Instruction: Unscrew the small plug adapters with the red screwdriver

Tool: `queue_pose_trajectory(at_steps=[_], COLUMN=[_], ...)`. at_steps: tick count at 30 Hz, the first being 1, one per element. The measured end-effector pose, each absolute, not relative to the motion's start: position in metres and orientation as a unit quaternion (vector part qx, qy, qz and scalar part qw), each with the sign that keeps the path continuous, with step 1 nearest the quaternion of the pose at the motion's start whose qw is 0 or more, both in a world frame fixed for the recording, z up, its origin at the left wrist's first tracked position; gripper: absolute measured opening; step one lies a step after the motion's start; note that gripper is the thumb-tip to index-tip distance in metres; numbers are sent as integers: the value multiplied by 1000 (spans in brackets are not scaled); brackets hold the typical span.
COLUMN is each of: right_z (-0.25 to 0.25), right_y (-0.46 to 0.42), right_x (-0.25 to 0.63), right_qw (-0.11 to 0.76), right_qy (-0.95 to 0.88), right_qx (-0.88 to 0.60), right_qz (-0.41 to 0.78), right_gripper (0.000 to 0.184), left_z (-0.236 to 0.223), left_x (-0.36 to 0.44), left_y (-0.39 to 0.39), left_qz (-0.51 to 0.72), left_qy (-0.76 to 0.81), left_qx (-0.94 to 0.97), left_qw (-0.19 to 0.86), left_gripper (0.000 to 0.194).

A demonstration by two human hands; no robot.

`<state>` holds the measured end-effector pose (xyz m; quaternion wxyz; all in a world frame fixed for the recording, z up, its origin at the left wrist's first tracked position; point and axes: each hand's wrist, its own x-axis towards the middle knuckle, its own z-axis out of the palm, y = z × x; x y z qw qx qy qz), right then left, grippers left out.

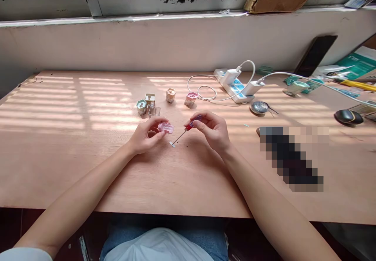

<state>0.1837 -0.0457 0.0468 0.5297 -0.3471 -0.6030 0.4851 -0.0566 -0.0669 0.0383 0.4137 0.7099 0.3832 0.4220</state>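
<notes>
Between the thumb and fingers of my left hand (147, 135) is a pink plastic pencil sharpener part (166, 128), held just above the table. My right hand (213, 130) is closed around the red and purple handle of a screwdriver (189, 126). Its shaft slants down to the left, and the tip is at a small silvery blade (172, 144) on the table; whether they touch I cannot tell. Beside the blade lie tiny dark bits (187, 146), perhaps screws. Beyond my left hand stands a clear container (154, 112), partly hidden by my fingers.
Several sharpeners stand farther back: a green one (141, 107), a yellowish one (150, 99), an orange one (170, 95) and a pink one (190, 99). A power strip (237, 87) with white cables sits behind my right hand. A round metallic object (259, 108) and a blurred-out dark item (290, 157) lie rightward.
</notes>
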Motion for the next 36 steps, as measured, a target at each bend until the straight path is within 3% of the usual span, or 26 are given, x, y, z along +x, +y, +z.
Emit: queue_pose_trajectory(at_steps=[36], right_z=[44], right_y=[-47], right_x=[184], right_qw=[524], right_qy=[-600], right_qx=[-318], right_qz=[514], right_gripper=[29], left_z=[33], left_x=[-57], left_y=[-67], left_qz=[425], left_qy=[370], left_qx=[721], left_qw=[404], left_gripper=[30])
